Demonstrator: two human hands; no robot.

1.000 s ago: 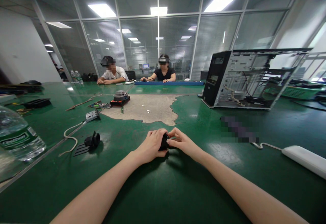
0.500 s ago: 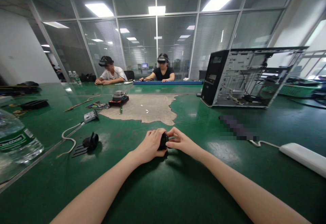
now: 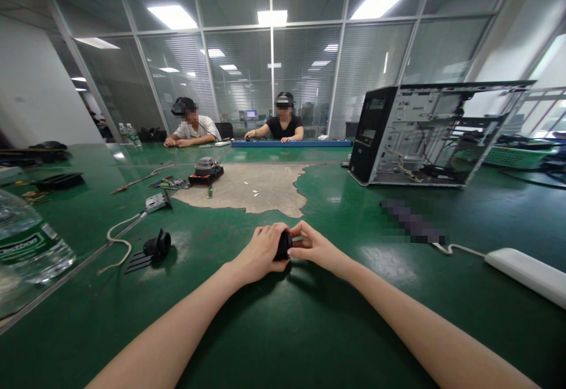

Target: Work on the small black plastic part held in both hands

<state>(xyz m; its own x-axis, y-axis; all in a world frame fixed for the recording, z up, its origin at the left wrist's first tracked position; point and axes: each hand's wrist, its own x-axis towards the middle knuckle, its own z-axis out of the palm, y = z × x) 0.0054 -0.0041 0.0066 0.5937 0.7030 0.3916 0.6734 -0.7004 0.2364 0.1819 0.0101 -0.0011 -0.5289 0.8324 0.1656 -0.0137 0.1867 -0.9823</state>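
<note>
A small black part (image 3: 283, 247), mostly covered by fingers, is held just above the green tabletop (image 3: 283, 330) in the middle of the head view. My left hand (image 3: 263, 249) wraps round it from the left, thumb low and fingers over the top. From the right, the bent fingertips of my right hand (image 3: 312, 246) pinch its right side. What kind of part it is cannot be made out. Off to the left lies a black plastic piece (image 3: 157, 246) with long flat prongs and a round end.
An opened computer case (image 3: 424, 135) stands at the right. Nearer are a pixelated dark object (image 3: 413, 222) and a white power strip (image 3: 526, 271). Leftward are a water bottle (image 3: 30, 241), a metal bracket (image 3: 158, 201) and a fan-like cooler (image 3: 206, 171). Two people sit across the table.
The fingers of my right hand have shifted very slightly on the black part. My left hand stays in place. Across the table, one person's head and hand have moved a little.
</note>
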